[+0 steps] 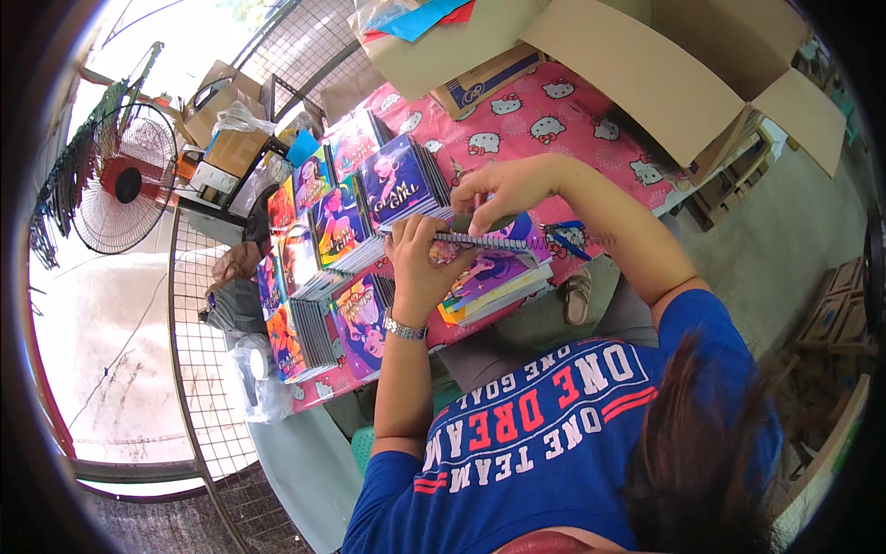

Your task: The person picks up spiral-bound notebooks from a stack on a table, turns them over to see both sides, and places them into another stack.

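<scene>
My left hand point(417, 268), with a metal watch on the wrist, grips the left end of a spiral-bound notebook point(489, 272) with a purple cartoon cover. My right hand point(503, 189) pinches at the notebook's wire spiral point(484, 240) along its far edge. The notebook rests on a small pile of similar ones on a table with a pink cartoon-cat cloth point(554, 120). Several stacks of colourful notebooks point(397, 180) stand to the left of my hands.
Large open cardboard boxes point(646, 65) sit at the table's far side. At the far left stand a fan point(125, 185) and a wire mesh panel point(198, 369). Another person's hand point(235, 263) shows by the left stacks. A plastic bag point(254, 374) lies near the table corner.
</scene>
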{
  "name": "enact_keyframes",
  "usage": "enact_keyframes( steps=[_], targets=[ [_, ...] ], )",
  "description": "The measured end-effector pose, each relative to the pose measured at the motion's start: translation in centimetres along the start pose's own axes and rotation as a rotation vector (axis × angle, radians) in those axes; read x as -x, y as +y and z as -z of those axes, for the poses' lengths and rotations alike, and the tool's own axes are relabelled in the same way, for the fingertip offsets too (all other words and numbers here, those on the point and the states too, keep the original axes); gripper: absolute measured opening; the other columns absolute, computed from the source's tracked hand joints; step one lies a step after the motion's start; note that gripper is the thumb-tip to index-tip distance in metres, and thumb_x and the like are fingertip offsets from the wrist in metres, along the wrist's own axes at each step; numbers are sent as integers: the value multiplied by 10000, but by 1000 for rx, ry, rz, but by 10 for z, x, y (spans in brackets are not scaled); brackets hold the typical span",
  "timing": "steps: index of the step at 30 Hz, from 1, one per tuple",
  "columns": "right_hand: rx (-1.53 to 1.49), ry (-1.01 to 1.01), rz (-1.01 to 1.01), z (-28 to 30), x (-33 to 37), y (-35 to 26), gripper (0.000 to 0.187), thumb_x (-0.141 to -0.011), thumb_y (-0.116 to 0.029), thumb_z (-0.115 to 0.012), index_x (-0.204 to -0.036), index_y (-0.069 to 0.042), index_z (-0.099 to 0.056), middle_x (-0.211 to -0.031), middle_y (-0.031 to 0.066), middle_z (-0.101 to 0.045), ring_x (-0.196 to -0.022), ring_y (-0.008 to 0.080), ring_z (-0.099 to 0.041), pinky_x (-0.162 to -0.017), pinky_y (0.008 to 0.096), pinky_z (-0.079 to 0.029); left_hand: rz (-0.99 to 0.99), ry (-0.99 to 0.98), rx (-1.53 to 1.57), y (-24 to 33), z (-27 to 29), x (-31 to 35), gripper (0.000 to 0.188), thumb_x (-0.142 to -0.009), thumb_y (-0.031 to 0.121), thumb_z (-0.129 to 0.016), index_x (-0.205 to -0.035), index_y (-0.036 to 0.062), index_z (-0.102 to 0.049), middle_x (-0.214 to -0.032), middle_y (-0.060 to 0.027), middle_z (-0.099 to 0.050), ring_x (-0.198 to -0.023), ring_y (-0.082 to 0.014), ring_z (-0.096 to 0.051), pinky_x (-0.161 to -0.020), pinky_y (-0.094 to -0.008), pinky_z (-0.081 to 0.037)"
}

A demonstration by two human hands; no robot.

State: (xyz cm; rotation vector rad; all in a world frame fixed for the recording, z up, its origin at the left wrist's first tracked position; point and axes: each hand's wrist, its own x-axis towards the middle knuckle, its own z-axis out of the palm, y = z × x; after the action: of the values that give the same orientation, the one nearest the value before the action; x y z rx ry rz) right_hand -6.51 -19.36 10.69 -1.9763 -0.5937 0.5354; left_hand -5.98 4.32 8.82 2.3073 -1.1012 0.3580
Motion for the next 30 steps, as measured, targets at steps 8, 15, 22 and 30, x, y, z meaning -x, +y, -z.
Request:
enact_keyframes(
  steps=[8,15,22,30],
  targets=[
    [-244,49,160,-2,1,7,294,-855,-299,-673,-1055,-97,-597,-841,-38,-572,-775,52,-533,-648,230,-426,38,39,78,8,-6,4,456,-626,284,-884,-938,103,-605,-941,-33,-606,-989,-259,-541,-903,-409,-352],
    [-534,22,218,6,-9,9,376,-814,-278,-710,-1079,-36,-600,-948,6,-573,-807,56,-500,-676,238,-423,97,10,117,4,1,3,349,-702,168,-831,-958,61,-619,-963,-69,-614,-995,-285,-543,-876,-403,-407],
    [-625,-168,292,12,-32,3,388,-804,-253,-722,-1097,-28,-602,-1011,50,-622,-944,130,-600,-838,271,-487,141,12,177,-33,9,2,298,-738,11,-764,-996,23,-614,-1002,-109,-585,-989,-323,-550,-861,-399,-450],
    [-499,-119,187,15,-42,2,331,-841,-297,-680,-1052,-50,-614,-934,-4,-617,-841,80,-566,-718,247,-460,200,-63,489,-49,2,-2,291,-788,39,-774,-1015,11,-595,-965,-68,-582,-844,-161,-613,-683,-279,-487]
  ],
)
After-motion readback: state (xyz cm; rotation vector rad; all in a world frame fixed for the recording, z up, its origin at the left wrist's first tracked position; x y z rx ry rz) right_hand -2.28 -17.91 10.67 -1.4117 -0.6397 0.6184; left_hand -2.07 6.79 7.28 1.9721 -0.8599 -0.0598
